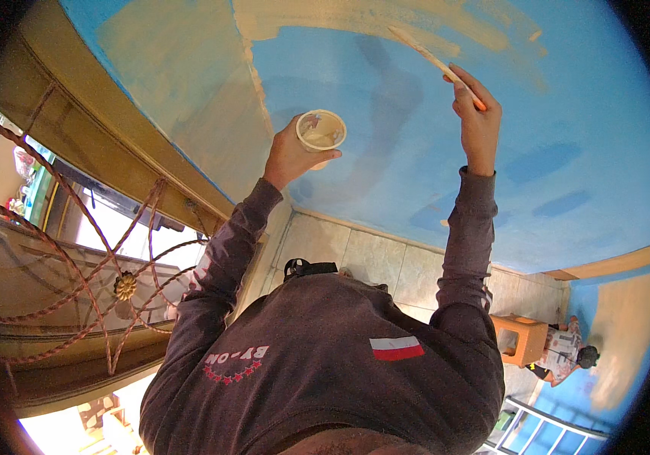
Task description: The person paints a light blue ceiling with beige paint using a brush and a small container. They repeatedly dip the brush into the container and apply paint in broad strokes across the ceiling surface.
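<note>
My left hand is wrapped round a small round tub with cream-coloured paint inside, held up in front of the wall. In my right hand is a paintbrush with a long pale handle and an orange end. Its far tip points up and left and meets the upper wall, where cream paint covers part of the blue wall. Whether the tip presses on the surface, I cannot tell. Another cream-painted section lies to the left, past a corner.
A window with twisted metal bars is at the left. Pale tiles lie below the blue wall. Toward the right, another person is beside an orange stool, with a metal ladder nearby.
</note>
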Demonstrator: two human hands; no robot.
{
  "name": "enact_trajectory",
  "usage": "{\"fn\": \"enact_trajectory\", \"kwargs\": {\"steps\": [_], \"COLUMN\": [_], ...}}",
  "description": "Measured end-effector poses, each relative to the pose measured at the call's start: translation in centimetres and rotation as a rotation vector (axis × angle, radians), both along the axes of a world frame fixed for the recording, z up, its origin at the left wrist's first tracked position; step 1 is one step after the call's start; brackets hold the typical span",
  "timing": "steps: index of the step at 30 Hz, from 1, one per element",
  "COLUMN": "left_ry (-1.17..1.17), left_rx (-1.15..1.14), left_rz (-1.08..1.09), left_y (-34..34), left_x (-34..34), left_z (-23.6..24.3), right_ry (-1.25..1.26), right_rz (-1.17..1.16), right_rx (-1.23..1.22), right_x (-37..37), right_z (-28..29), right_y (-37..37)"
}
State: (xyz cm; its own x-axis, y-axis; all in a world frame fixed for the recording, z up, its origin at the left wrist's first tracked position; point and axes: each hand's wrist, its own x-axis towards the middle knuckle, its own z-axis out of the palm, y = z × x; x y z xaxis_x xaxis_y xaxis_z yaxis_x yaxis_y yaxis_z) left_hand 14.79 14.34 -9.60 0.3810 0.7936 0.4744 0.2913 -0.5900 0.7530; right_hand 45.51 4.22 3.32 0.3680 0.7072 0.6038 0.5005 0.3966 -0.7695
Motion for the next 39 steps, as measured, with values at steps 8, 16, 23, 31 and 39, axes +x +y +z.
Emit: {"fn": "enact_trajectory", "kwargs": {"steps": [8, 16, 23, 31, 39], "left_ry": [0.009, 0.01, -0.017, 0.008, -0.021], "left_rx": [-0.044, -0.066, -0.048, 0.008, -0.026], "left_rz": [0.008, 0.015, 0.005, 0.015, -0.051], "left_y": [-0.5, -0.7, -0.5, 0.2, 0.6], "left_x": [0.3, 0.4, 0.5, 0.6, 1.9], "left_z": [0.3, 0.9, 0.9, 0.8, 1.0], "right_ry": [-0.265, -0.332, -0.39, -0.353, -0.319], "right_rz": [0.071, 0.091, 0.017, -0.105, -0.286], "right_rx": [0.094, 0.189, 0.224, 0.161, -0.021], "right_x": [0.4, -1.6, -2.6, -1.8, 4.2], "right_z": [0.6, 0.9, 0.7, -0.2, 0.3], "right_y": [4.7, 9.7, 11.5, 9.9, 3.5]}}
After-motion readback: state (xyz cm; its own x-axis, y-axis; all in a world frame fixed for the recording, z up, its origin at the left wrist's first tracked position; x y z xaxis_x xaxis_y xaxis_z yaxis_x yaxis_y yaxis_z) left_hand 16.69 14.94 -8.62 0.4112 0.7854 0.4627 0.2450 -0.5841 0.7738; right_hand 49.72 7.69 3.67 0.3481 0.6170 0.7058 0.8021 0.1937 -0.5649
